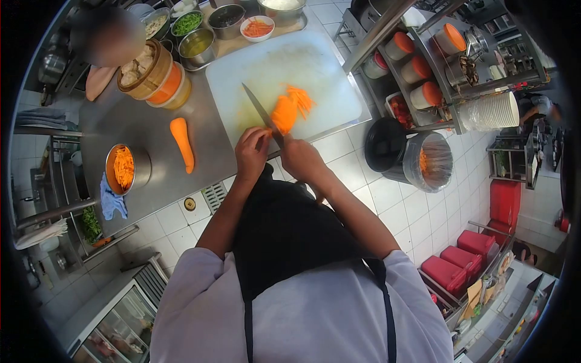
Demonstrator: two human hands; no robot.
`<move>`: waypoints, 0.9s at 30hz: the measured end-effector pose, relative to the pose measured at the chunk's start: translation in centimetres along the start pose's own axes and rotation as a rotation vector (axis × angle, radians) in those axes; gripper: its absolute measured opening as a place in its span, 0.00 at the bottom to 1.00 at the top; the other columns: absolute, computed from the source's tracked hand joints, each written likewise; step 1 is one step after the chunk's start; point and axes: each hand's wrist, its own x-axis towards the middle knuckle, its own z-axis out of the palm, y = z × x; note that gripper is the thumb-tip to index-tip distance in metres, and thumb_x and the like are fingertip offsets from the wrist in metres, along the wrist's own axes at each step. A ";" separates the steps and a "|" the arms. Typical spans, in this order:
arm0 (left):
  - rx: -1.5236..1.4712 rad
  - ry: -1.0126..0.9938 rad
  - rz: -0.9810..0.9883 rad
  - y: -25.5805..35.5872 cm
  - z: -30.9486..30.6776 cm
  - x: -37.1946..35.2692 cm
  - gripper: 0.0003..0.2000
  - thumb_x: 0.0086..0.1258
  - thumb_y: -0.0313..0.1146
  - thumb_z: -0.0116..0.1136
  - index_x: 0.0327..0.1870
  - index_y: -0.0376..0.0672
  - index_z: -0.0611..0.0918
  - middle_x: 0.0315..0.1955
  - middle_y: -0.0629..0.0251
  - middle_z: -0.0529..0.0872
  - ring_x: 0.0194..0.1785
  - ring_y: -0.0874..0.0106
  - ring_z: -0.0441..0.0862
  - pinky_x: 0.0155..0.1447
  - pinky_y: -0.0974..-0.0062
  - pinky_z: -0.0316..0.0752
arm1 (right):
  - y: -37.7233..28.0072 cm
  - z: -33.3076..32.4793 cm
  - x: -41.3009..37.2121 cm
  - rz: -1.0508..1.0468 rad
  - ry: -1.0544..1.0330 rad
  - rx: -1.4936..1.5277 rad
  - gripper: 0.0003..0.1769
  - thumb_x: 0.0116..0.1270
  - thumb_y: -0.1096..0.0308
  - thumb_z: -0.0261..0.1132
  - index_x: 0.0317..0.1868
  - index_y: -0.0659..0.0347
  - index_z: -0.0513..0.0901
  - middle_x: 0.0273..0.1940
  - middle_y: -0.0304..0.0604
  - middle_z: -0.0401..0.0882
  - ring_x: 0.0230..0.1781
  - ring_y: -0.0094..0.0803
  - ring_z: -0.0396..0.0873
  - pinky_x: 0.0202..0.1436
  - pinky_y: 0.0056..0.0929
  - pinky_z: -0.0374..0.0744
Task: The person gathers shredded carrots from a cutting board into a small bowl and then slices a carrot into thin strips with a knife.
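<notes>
My right hand (pixel 301 160) is wrapped round the handle of a long knife (pixel 259 107), whose blade points up and left over the white cutting board (pixel 327 78). Against the blade's right side lie orange carrot slices (pixel 284 115), with thin cut strips (pixel 301 98) just beyond them. At the board's front edge, left of the knife, my left hand (pixel 253 148) has its fingers pinched on a small orange carrot piece (pixel 267 134). A whole peeled carrot (pixel 182 145) lies on the steel table (pixel 209 136) to the left.
A metal pot (pixel 140 169) of carrot strips and a blue cloth (pixel 112 199) are at the left. Bamboo steamers (pixel 160 78) stand near another person (pixel 101 81). Bowls (pixel 197 48) line the back. A lined bin (pixel 428 162) stands at the right, below shelves.
</notes>
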 end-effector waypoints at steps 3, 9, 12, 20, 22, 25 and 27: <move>0.017 -0.004 0.007 0.2 -0.1 0.0 0.06 0.67 0.21 0.71 0.44 0.38 0.89 0.44 0.58 0.91 0.46 0.57 0.90 0.52 0.63 0.85 | -0.3 0.6 0.3 0.014 -0.008 0.008 0.13 0.70 0.73 0.58 0.50 0.74 0.76 0.33 0.68 0.86 0.37 0.65 0.87 0.43 0.60 0.84; 0.020 -0.029 -0.008 0.3 0.1 -0.1 0.07 0.68 0.20 0.71 0.44 0.36 0.88 0.46 0.58 0.89 0.47 0.63 0.91 0.51 0.68 0.88 | -0.1 2.0 0.3 0.039 0.019 0.003 0.14 0.69 0.73 0.60 0.52 0.72 0.76 0.33 0.66 0.87 0.36 0.64 0.88 0.43 0.60 0.85; -0.050 0.002 -0.032 0.3 0.4 -0.1 0.07 0.68 0.21 0.72 0.44 0.37 0.87 0.45 0.58 0.89 0.43 0.61 0.91 0.49 0.67 0.87 | 0.1 2.1 0.1 0.018 0.060 0.001 0.11 0.69 0.73 0.60 0.49 0.71 0.76 0.32 0.66 0.87 0.35 0.64 0.88 0.41 0.60 0.85; -0.045 0.003 -0.015 0.6 0.5 0.0 0.09 0.68 0.17 0.71 0.45 0.36 0.86 0.47 0.58 0.87 0.43 0.66 0.91 0.49 0.72 0.89 | 0.3 1.5 -1.2 -0.038 0.194 0.015 0.07 0.71 0.73 0.60 0.43 0.69 0.76 0.26 0.64 0.85 0.28 0.63 0.86 0.35 0.60 0.84; -0.039 -0.017 -0.029 0.4 0.6 -0.1 0.09 0.67 0.19 0.71 0.45 0.36 0.86 0.48 0.57 0.87 0.45 0.65 0.91 0.50 0.70 0.88 | 0.2 0.9 -1.5 -0.044 0.223 0.039 0.07 0.73 0.72 0.60 0.43 0.68 0.76 0.26 0.64 0.84 0.28 0.63 0.86 0.35 0.61 0.83; 0.042 -0.058 -0.028 0.3 0.4 -0.3 0.14 0.64 0.25 0.75 0.49 0.37 0.85 0.51 0.56 0.86 0.53 0.60 0.89 0.58 0.63 0.85 | -0.1 -0.6 -2.6 -0.029 0.275 0.086 0.09 0.76 0.69 0.61 0.44 0.68 0.75 0.26 0.64 0.84 0.28 0.65 0.85 0.36 0.62 0.82; 0.208 -0.078 0.064 0.7 0.4 0.0 0.22 0.62 0.32 0.79 0.56 0.37 0.84 0.56 0.53 0.85 0.61 0.54 0.85 0.66 0.56 0.81 | 0.6 -1.3 -3.7 -0.002 0.326 0.109 0.10 0.77 0.67 0.62 0.44 0.67 0.75 0.26 0.65 0.83 0.29 0.66 0.85 0.36 0.62 0.82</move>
